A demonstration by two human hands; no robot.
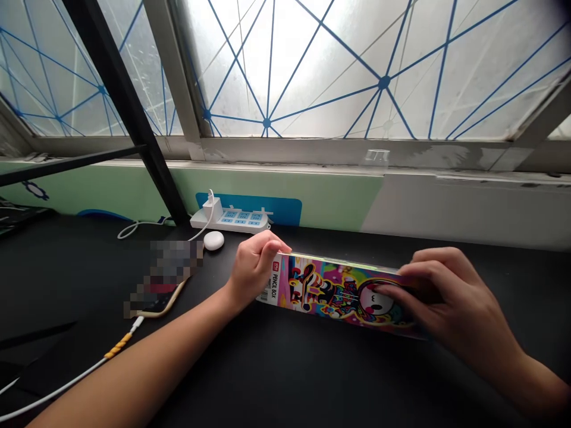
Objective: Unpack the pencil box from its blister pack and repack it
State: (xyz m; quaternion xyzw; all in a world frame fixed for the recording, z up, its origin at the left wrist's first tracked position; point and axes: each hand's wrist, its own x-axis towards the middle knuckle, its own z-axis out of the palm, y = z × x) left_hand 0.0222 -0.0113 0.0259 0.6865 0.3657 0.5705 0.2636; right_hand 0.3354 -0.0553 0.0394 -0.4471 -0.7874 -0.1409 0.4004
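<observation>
Here, right hand [459,306] pinches pencil box [328,288], left hand [252,266] seemingly clutching

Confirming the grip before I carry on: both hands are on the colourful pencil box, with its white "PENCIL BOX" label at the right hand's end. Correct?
Not quite: the head view shows the white "PENCIL BOX" label beside the left hand, not the right hand. Both are on the colourful pencil box.

I hold a long, slim pencil box [330,292] crosswise before me, its bright cartoon-printed face towards me, "PENCIL BOX" lettering at my left.
</observation>
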